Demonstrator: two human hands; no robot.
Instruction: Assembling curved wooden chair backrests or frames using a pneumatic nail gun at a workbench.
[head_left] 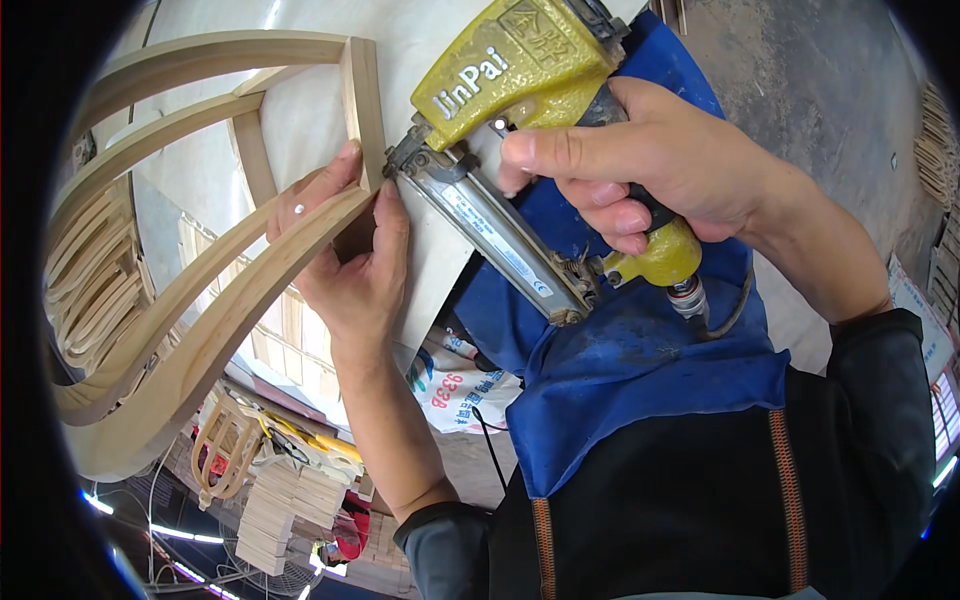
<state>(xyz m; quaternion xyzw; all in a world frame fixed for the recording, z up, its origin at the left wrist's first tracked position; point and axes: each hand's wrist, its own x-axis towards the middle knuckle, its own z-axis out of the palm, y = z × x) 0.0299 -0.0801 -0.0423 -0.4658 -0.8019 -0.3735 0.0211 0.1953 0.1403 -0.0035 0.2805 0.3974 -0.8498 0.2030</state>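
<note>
Pale curved wooden frame (240,305) at L, over the whitish flat surface (435,245); L hand (355,260) grips its nr corner, thumb & fingers either side of the joint; R hand (650,160) wrapped round the black handle of a yellow metal air nail gun w/ silver magazine (520,65), nose at that corner, contact hard to tell; blue cloth apron (640,350) below gun; stacked pale wood strips (95,290) far L.
</note>
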